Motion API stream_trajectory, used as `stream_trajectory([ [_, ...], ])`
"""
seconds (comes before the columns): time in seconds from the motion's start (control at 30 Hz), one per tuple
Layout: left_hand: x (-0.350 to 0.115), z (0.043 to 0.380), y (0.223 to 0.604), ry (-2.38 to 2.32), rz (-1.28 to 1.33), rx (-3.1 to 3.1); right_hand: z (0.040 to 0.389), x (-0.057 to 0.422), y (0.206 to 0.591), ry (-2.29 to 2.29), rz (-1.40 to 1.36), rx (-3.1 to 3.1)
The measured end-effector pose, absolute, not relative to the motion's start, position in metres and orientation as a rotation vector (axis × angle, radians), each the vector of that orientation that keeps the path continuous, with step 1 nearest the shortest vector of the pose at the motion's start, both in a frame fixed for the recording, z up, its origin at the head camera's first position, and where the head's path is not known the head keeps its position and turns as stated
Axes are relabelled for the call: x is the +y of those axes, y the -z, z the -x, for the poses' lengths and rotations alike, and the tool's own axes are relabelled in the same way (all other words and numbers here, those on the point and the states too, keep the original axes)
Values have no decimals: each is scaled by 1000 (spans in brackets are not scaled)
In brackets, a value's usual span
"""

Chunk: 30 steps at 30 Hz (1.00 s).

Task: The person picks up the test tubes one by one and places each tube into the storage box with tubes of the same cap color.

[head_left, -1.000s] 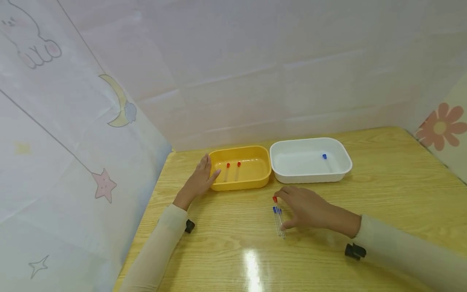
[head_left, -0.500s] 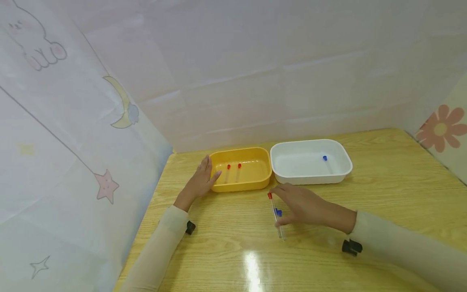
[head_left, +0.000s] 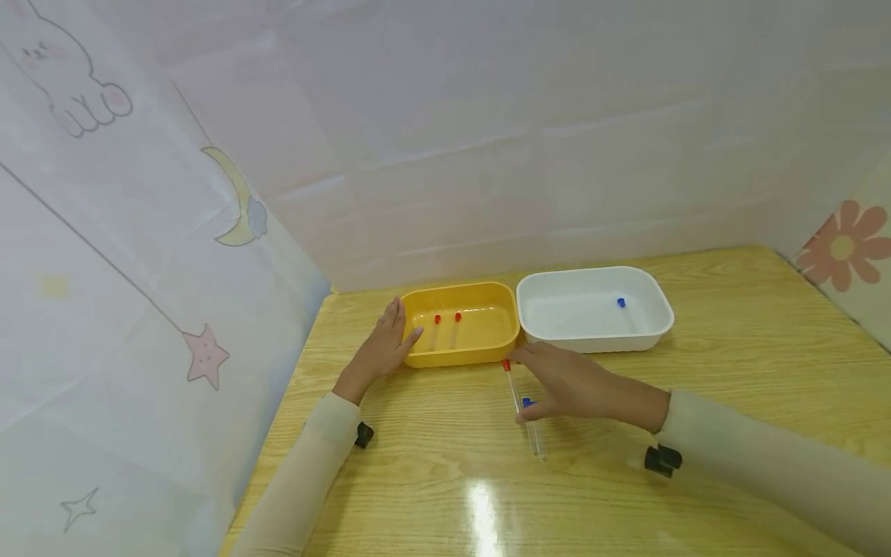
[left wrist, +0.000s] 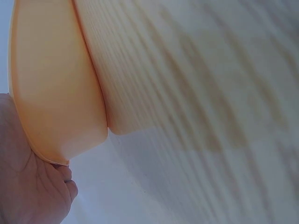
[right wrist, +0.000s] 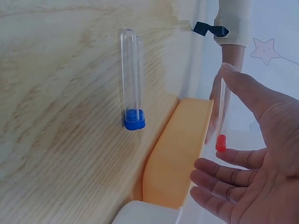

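My right hand (head_left: pixel 569 383) pinches a clear test tube (right wrist: pixel 222 107) with a red cap by its two ends, thumb at the bottom and index finger at the cap. Its other fingers spread loosely. The held tube is in front of the yellow tray (head_left: pixel 462 359). Two blue-capped test tubes (right wrist: pixel 132 84) lie side by side on the table, partly covered by the right hand in the head view. At the yellow tray's left end, my left hand (head_left: pixel 381 348) rests against the rim, fingers straight along the outside and thumb over the front corner.
Inside the yellow tray lie two red-capped test tubes (head_left: pixel 457 319). A white tray (head_left: pixel 592 345) stands right beside it, holding one blue-capped test tube (head_left: pixel 622 303). Both trays stand near the back of the wooden table (head_left: pixel 390 480), before a cloth-covered wall (head_left: pixel 522 139).
My right hand has drawn the red-capped tube off the blue-capped ones, moving left and toward the yellow tray. The left hand stays on the yellow tray.
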<state>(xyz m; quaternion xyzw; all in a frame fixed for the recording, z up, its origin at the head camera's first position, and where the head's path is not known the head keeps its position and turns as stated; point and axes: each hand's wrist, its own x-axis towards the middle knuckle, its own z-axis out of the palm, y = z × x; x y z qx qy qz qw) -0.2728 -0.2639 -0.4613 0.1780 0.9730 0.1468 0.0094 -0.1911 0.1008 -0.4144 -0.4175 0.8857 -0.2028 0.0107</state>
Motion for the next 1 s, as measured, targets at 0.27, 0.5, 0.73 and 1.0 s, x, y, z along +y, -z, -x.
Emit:
stream_trajectory([
  [0.27,-265,274,463,-446,-527,3004,198,97,414,682,1328,2762],
  [0.5,-266,275,465,-437,-540,3012,201,95,413,603,1235,2791],
  [0.73,-264,275,466,-427,-527,3009,206,91,410,590,1184,2783],
  [1.0,-264,275,466,-438,-541,3035,211,86,401,581,1199,2816],
])
